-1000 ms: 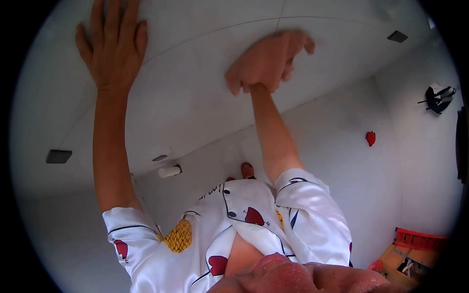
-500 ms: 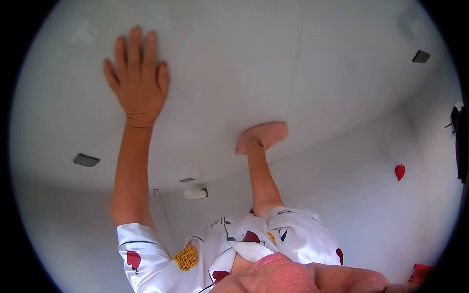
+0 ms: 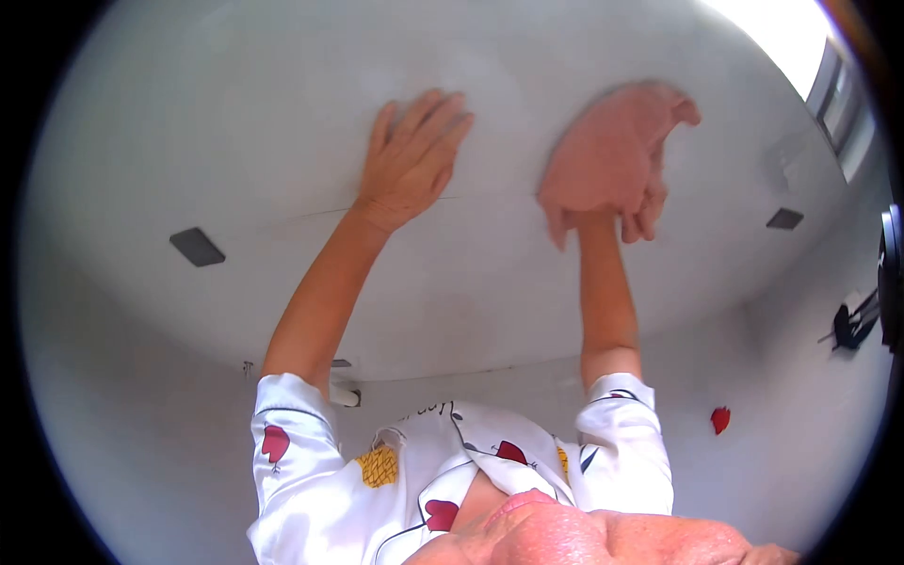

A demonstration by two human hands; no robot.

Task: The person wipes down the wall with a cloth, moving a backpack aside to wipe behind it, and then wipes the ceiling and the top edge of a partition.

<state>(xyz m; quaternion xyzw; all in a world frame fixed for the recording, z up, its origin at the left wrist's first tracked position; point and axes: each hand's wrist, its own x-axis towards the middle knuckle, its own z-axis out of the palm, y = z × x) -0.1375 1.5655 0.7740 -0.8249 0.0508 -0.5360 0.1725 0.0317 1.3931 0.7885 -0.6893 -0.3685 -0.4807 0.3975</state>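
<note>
My left hand lies flat on a large pale surface, its back toward me and its fingers stretched out, holding nothing. To its right, my right hand is with a pink cloth. The cloth covers most of that hand; a few fingertips seem to show at its lower right edge. The cloth is spread against the pale surface, with loose corners hanging out. A gap of bare surface separates the left hand from the cloth.
A dark grey rectangular piece is at the left, and another grey piece at the right. A bright window is at upper right. Dark items hang at the right edge. A small red shape is on the wall.
My left hand has shifted right in view and tilted. My right hand and the pink cloth have moved up and right, and more of the cloth shows. The window has come into view.
</note>
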